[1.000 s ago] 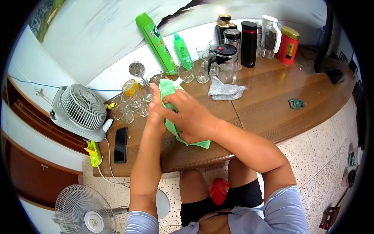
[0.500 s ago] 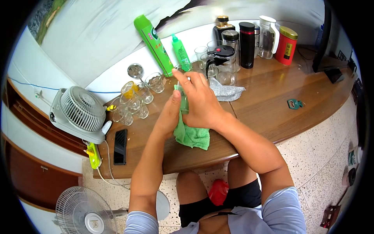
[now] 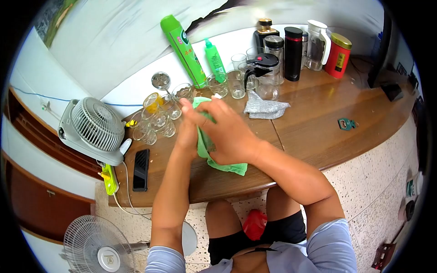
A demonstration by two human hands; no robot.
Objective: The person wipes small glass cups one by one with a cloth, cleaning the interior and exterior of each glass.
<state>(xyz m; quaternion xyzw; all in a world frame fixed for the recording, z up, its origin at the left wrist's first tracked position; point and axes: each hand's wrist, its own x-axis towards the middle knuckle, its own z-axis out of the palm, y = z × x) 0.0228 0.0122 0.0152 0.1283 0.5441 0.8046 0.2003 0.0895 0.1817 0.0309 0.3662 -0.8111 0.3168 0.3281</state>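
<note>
My left hand (image 3: 187, 132) and my right hand (image 3: 227, 132) are pressed together around a green cloth (image 3: 230, 167), above the front of the wooden table. Part of a clear glass seems to show inside the cloth, between my palms, but the fingers hide most of it. The cloth's lower end hangs toward the table edge. Just behind my hands stand clear glasses (image 3: 182, 92) and a green pump bottle (image 3: 215, 59). To their right a silver-grey cloth (image 3: 265, 109) lies beside a glass teapot with a black lid (image 3: 265, 61).
A small grey fan (image 3: 98, 125), more glasses (image 3: 159, 118) and a black phone (image 3: 140, 170) are at the left. A tall green can (image 3: 184, 52), black flask (image 3: 292, 54), white-handled pitcher (image 3: 317, 45), red tin (image 3: 337, 55) and green bottle opener (image 3: 347, 123) are also there.
Compared with half a second ago, both hands have shifted slightly left and turned with the cloth, which now covers more of the glass. The objects on the table stay put.
</note>
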